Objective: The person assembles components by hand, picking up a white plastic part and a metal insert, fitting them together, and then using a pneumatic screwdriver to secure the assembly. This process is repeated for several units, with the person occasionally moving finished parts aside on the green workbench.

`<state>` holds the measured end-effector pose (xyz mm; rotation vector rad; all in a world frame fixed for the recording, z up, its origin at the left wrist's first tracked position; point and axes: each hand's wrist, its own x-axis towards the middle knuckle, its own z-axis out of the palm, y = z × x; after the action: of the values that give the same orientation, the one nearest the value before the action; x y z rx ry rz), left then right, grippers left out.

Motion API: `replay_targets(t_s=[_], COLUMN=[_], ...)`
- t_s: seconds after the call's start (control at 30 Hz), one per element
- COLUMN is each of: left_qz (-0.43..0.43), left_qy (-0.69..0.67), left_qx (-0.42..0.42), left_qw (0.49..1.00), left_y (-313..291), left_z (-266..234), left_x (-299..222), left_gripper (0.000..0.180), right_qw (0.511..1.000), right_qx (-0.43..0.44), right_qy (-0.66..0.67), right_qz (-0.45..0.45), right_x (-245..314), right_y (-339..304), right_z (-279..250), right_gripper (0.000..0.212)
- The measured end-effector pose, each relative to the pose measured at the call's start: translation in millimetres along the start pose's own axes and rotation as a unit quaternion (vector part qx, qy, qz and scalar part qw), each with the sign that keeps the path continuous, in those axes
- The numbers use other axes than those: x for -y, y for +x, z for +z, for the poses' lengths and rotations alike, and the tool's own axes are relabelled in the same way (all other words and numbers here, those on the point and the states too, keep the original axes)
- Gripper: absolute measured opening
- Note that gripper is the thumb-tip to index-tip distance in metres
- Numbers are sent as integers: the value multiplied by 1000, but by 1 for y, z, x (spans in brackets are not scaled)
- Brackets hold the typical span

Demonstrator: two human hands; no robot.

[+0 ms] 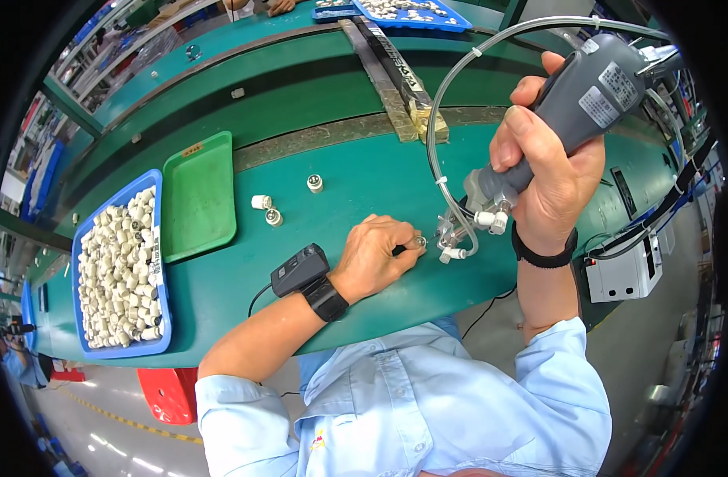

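Observation:
My right hand point(556, 171) is wrapped round a grey powered screwdriver point(590, 94), held tilted over the right part of the bench. Clear tubing point(433, 135) loops from the tool's rear to its metal and white-fitted nose point(458, 238). On the green bench top, my left hand point(377, 253) pinches a small round part point(420, 242), mostly hidden by the fingers. The tool's tip points at this part from close by; whether they touch I cannot tell. Beyond the left hand stand three loose white cylindrical parts, among them an upright one point(314, 184).
A blue tray point(166, 306) heaped with white cylindrical parts lies at the left, beside a green tray point(201, 199). A black box point(299, 269) with a cable sits by my left wrist. Taped strips point(392, 79) cross the far ledge. A white box point(625, 274) is at right.

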<state>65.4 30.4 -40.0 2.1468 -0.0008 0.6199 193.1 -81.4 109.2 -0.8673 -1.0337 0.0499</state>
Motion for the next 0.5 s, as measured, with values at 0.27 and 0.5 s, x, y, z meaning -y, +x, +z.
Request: replay_targets(t_s=[0.27, 0.5], left_qz=[-4, 1], left_qy=[0, 1], left_qx=[10, -2], left_qw=[1000, 1000], left_y=[0, -1], left_z=[0, 1], left_x=[3, 4], left_gripper=[16, 9], right_qw=[999, 999], right_qx=[-41, -6], right_qy=[-7, -43], right_qz=[24, 31], right_x=[-6, -7], right_y=[-3, -5], right_z=[11, 9], right_gripper=[51, 53])
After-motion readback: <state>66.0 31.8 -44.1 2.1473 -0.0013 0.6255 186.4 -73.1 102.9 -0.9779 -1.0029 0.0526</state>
